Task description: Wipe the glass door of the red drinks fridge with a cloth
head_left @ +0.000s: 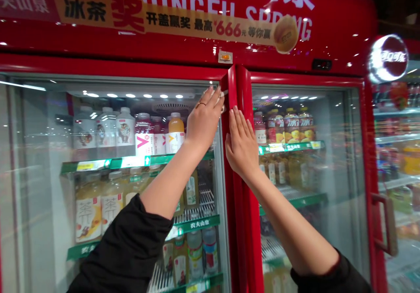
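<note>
My left hand (204, 120), with a ring on one finger, presses a crumpled white cloth (222, 101) against the upper right corner of the left glass door (203, 179), beside its red frame. Most of the cloth is hidden under the fingers. My right hand (243, 142) lies flat on the red frame (244, 92) where the two doors meet, its fingers straight and together and nothing visible in it. Both doors of the red drinks fridge (183, 43) look closed.
Behind the glass, bottled drinks (125, 127) stand on shelves with green edge strips (203, 224). A handle (389, 225) sticks out at the right door's edge. Farther right is another lit drinks fridge (400, 140) with a round sign (389, 57).
</note>
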A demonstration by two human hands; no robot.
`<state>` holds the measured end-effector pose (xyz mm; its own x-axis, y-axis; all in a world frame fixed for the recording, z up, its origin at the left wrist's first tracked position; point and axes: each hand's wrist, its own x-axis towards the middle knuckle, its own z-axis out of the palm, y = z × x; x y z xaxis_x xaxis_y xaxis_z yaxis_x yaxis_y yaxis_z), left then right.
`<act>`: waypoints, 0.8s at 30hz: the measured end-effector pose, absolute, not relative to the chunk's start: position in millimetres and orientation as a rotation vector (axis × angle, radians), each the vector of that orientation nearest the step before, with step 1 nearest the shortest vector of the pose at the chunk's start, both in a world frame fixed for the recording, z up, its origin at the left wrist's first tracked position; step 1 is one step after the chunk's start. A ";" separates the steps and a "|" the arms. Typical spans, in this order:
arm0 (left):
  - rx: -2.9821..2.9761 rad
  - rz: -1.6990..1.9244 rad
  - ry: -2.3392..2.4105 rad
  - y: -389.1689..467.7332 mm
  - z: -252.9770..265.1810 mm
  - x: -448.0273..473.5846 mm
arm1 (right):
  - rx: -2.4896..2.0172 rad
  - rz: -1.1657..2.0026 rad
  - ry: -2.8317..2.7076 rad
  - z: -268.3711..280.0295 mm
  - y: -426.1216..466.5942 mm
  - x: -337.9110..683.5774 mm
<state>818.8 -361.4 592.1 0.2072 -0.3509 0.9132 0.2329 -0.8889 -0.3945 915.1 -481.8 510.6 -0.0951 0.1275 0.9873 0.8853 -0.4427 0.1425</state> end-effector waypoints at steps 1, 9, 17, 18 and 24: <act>-2.035 -1.691 0.121 -361.0 579.6 815.9 | -1.569 -1.598 -1.130 510.2 -481.9 916.0; -2.000 -1.458 0.222 -358.2 571.2 799.5 | -1.542 -1.609 -1.123 504.9 -482.4 916.9; -2.004 -1.606 0.100 -357.7 554.2 797.8 | -1.513 -1.610 -1.139 503.2 -483.4 918.4; -1.997 -1.595 0.120 -356.2 547.9 796.6 | -1.509 -1.618 -1.141 503.1 -483.1 918.6; -2.010 -1.604 0.101 -350.4 561.3 789.3 | -1.458 -1.669 -1.129 501.3 -482.0 918.7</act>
<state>789.3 -350.4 561.3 0.2812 -0.3919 0.8760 0.2784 -0.8402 -0.4653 918.7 -482.0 501.3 -0.1772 0.0688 0.9818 0.8856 -0.4241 0.1895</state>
